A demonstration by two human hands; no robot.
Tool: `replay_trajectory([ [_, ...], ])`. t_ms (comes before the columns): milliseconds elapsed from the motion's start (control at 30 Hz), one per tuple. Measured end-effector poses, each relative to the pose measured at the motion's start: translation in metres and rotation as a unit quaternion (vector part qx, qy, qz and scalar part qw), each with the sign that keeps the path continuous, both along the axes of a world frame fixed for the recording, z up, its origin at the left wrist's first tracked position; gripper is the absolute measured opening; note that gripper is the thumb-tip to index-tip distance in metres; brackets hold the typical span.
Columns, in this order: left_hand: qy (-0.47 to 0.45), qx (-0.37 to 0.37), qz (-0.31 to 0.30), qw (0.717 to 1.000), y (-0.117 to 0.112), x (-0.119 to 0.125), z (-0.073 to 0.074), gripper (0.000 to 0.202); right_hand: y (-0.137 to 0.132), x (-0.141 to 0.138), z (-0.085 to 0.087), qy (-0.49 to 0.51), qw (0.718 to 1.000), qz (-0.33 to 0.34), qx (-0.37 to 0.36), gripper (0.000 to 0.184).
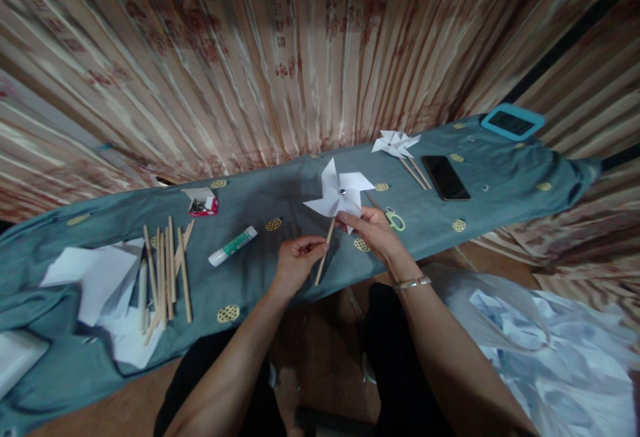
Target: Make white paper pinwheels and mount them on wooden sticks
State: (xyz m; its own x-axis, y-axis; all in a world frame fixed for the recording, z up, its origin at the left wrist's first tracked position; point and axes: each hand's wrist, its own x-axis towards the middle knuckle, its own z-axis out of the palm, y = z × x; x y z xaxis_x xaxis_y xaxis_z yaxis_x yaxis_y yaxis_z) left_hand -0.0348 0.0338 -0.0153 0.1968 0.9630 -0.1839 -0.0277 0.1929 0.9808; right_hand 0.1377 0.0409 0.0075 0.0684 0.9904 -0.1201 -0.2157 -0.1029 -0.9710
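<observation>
Currently, a white paper pinwheel (336,195) sits just beyond the fingers, over the teal cloth-covered desk (295,213); left hand (295,265) pinches its tan wooden stick (321,267), slanting away rightward; right hand (377,233), nearer the blades, pinches up top.

a table (295,187) runs left to right, a curtain (300,77) behind it. at left, sticks (163,277) lie partly on paper sheets (107,277); right of them lies a glue stick (233,246), a box (204,206) behind. the left hand (299,260) and right hand (377,230) hold a pinwheel (338,198) over the middle; scissors (401,221) lie right of it. farther right, other pinwheels (396,144) lie left of a phone (445,177), then a device (513,121). a bag (555,350) is before the table's right part.
</observation>
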Motion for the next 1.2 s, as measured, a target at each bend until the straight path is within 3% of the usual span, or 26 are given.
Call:
replay_trajectory([
  [233, -0.009, -0.007, 0.022, 1.000, 0.001, -0.001, 0.003, 0.019, -0.001, 0.010, 0.000, 0.000, 1.000, -0.021, 0.000, 0.044],
  [500, -0.014, -0.013, 0.015, 1.000, 0.000, -0.002, 0.004, 0.020, 0.003, 0.031, 0.004, 0.062, 0.989, -0.130, 0.022, 0.043],
  [667, -0.003, -0.014, -0.029, 0.999, -0.003, -0.001, 0.004, 0.020, 0.009, 0.041, 0.000, 0.064, 0.976, -0.203, 0.047, 0.035],
  [1200, 0.014, -0.003, -0.003, 1.000, 0.000, -0.004, 0.002, 0.019, 0.007, 0.036, -0.003, 0.047, 0.977, -0.195, 0.066, 0.023],
])
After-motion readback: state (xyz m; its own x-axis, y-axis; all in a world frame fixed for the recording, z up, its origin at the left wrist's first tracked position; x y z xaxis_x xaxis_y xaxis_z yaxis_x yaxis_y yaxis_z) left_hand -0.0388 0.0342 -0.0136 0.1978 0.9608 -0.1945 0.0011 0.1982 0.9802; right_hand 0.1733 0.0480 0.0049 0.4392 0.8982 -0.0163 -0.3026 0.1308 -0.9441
